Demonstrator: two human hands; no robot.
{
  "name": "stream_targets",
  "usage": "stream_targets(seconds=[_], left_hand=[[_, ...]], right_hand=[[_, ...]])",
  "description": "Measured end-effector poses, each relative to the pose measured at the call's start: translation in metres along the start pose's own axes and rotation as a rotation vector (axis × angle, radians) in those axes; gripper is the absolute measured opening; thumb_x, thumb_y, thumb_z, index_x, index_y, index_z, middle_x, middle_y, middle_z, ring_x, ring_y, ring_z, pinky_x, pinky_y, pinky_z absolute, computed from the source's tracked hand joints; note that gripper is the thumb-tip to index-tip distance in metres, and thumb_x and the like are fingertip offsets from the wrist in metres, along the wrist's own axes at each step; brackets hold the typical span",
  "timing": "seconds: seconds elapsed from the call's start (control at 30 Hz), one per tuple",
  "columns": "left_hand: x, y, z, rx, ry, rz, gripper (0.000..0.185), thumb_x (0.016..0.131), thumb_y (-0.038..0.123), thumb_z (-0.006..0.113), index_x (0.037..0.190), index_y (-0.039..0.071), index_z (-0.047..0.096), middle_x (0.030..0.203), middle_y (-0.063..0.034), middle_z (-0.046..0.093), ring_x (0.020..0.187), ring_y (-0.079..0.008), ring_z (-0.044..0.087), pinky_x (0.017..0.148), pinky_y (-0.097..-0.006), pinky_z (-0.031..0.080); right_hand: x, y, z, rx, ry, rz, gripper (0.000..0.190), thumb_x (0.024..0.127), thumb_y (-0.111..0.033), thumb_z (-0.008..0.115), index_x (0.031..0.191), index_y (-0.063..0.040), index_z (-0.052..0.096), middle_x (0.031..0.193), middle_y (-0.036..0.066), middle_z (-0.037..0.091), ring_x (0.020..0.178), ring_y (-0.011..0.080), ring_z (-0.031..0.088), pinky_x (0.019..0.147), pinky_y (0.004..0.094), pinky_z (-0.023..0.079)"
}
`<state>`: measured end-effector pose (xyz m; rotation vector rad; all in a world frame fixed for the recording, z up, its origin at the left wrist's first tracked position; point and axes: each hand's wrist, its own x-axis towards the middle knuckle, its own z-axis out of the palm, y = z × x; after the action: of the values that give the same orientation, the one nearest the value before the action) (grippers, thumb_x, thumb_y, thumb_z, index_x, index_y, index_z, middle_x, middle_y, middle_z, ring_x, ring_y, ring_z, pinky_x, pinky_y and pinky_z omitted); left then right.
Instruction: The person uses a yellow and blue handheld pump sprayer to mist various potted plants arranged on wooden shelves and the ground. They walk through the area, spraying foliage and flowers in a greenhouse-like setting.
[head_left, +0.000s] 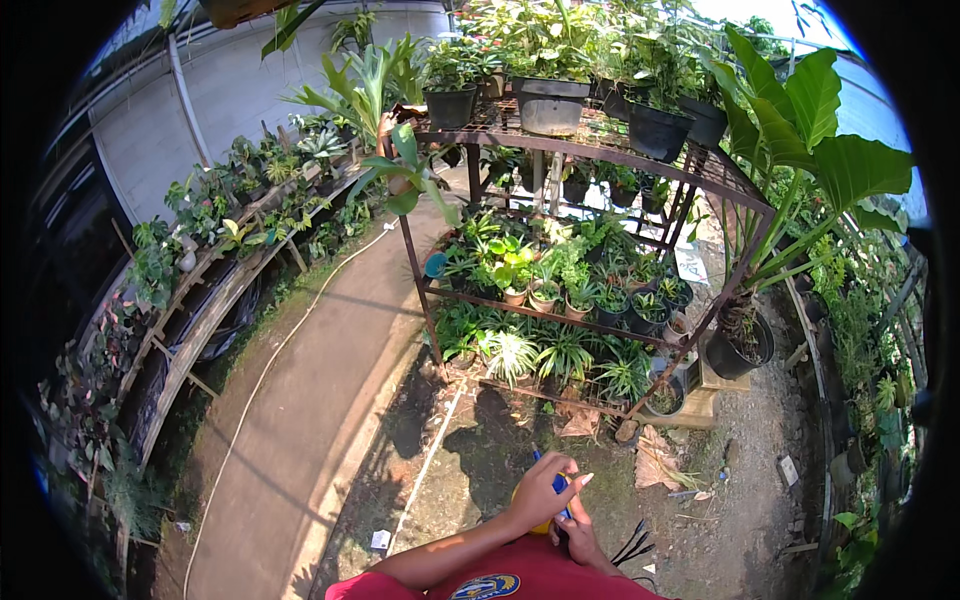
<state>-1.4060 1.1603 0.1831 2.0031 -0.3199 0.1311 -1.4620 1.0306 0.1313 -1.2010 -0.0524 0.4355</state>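
Note:
Close to my chest, both hands meet around a small yellow and blue object (561, 484), too covered for me to name. My right hand (579, 534) grips it from below, its thumb lying along the blue part. Across the top lies my left hand (546, 489), with the fingers bent and partly hiding the object. A thin blue tip (536, 454) sticks up beyond the left knuckles; what it belongs to is hidden. Several black cable ends (631, 541) hang beside my right forearm.
Ahead stands a rusty metal plant rack (525, 313) with potted plants on its tiers. A large-leaved potted plant (739, 345) is at its right. Along the left run a concrete path (300, 420), a pale hose (259, 382) and a plant bench (217, 300). Dry leaves (654, 457) lie on the ground.

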Motion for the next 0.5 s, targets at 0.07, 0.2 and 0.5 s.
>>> stream_targets(seconds=[0.07,0.2,0.5], left_hand=[[0.006,0.004,-0.002,-0.116,0.160,0.043,0.034,0.085,0.032,0.064,0.072,0.001,0.060,0.071,-0.0067,0.060,0.058,-0.0150,0.054,0.055,-0.0286,0.043],[0.036,0.012,-0.027,-0.416,-0.705,-0.152,0.054,0.089,0.039,0.061,0.052,0.002,0.053,0.043,0.0044,0.040,0.042,-0.0038,0.040,0.043,-0.0226,0.031],[0.045,0.036,0.042,-0.515,-0.223,-0.092,0.026,0.095,0.025,0.054,0.083,0.002,0.058,0.072,-0.0022,0.056,0.070,-0.0081,0.053,0.065,-0.0253,0.044]], right_hand=[[0.002,-0.001,-0.002,0.047,-0.066,-0.040,0.062,0.093,-0.014,0.045,0.147,-0.013,0.015,0.082,0.005,0.050,0.054,0.0100,0.046,0.051,0.0231,0.040],[-0.006,-0.010,-0.019,-0.029,-0.171,-0.007,0.056,0.095,-0.016,0.045,0.144,-0.010,0.021,0.075,0.004,0.049,0.054,0.0101,0.046,0.050,0.0232,0.040],[-0.033,-0.039,-0.029,0.088,0.190,-0.156,0.064,0.096,-0.017,0.043,0.150,-0.012,0.009,0.063,0.003,0.049,0.049,0.0097,0.045,0.048,0.0231,0.039]])
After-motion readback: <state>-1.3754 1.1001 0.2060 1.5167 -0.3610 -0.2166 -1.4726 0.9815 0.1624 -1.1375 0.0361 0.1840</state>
